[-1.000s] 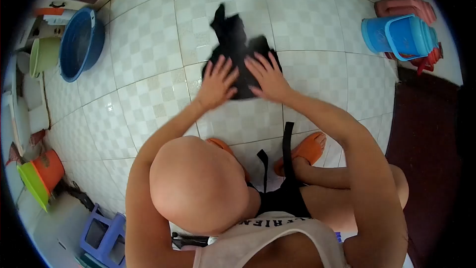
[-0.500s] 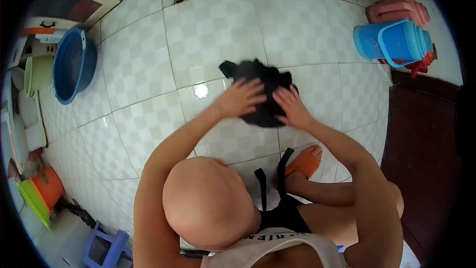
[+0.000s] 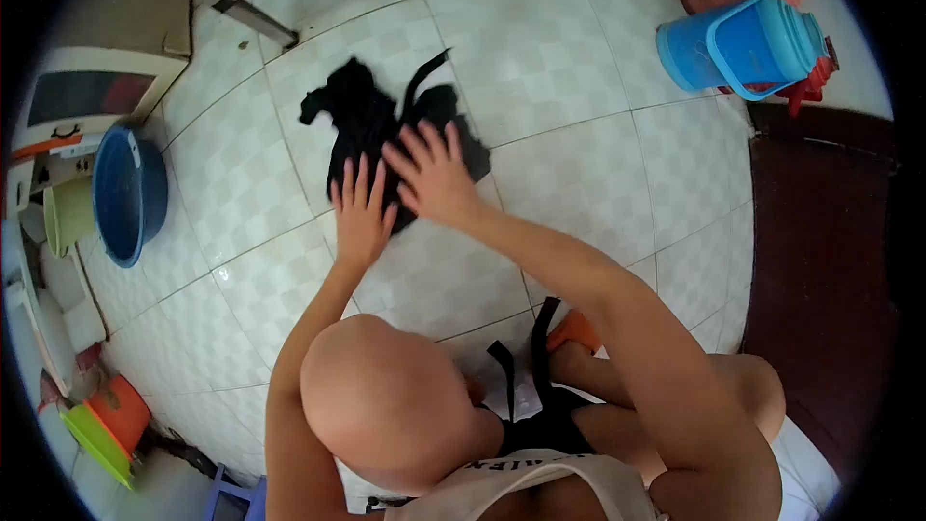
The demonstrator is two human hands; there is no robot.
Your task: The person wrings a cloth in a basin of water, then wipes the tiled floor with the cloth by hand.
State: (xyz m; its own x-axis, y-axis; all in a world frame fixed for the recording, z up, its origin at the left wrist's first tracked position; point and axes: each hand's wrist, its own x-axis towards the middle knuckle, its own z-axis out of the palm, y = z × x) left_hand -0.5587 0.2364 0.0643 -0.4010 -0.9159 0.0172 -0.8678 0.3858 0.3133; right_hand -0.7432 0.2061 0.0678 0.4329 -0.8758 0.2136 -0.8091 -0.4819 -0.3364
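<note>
Fingers of left hand [image 3: 439,178] and right hand [image 3: 362,222] spread apart, both on black cloth [image 3: 367,130], tiled floor [image 3: 550,68] beneath.

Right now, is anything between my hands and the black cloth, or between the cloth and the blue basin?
Nothing visible: your left hand and right hand lie over the black cloth. Only floor tiles show between it and the blue basin.

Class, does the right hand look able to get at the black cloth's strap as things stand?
Probably yes: the right hand lies open on the cloth, close to the strap, and nothing seems to cover the strap's free end.
</note>
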